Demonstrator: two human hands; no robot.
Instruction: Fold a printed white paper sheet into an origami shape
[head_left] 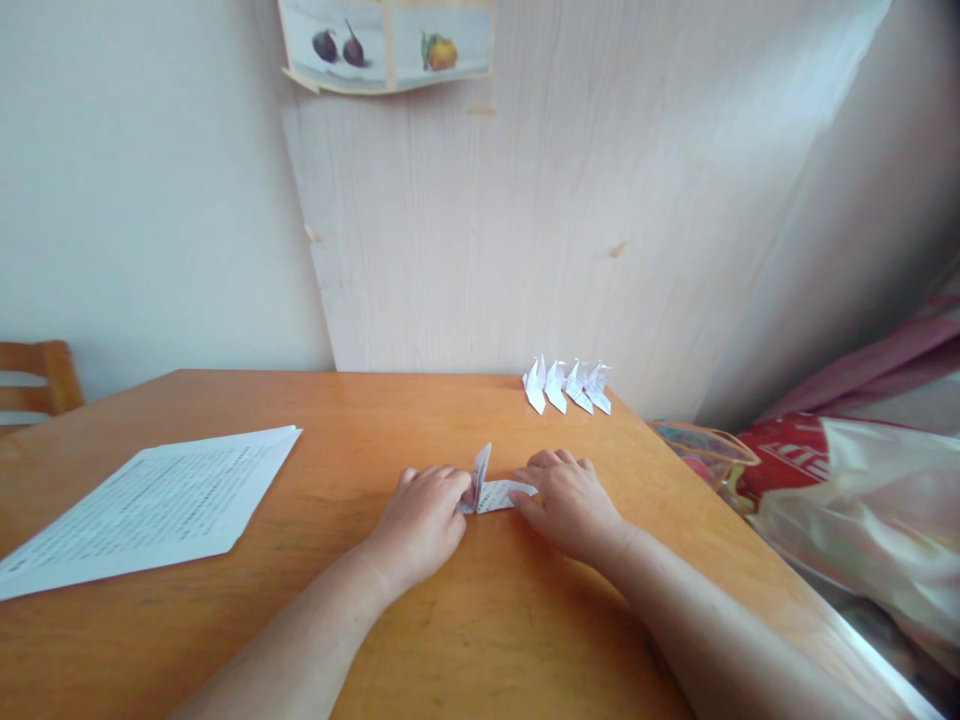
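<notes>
I had the small folded paper [501, 496] near the middle of the counter [480, 640], w/ both hands at it: my left hand [429, 518] had thumb and fingers closed about its left end, and my right hand [571, 502] pinched the right end, thumb on the near side (fingertips partly hidden, so couldn't tell how firm either hold was). The two hands were apart from each other, one narrow point of the paper standing up betw. them and the printed right part lying low. Step in hand, as I judged it: shaping the folds, prob. setting the two sides rel. to that upright point. The next move called for a light, even hold at both ends, w/o crushing the point or tearing a crease. Four white folded figures [555, 388] stood in a row nr the counter's far right corner; a stack of printed sheets [172, 500] lay well off to the left.
</notes>
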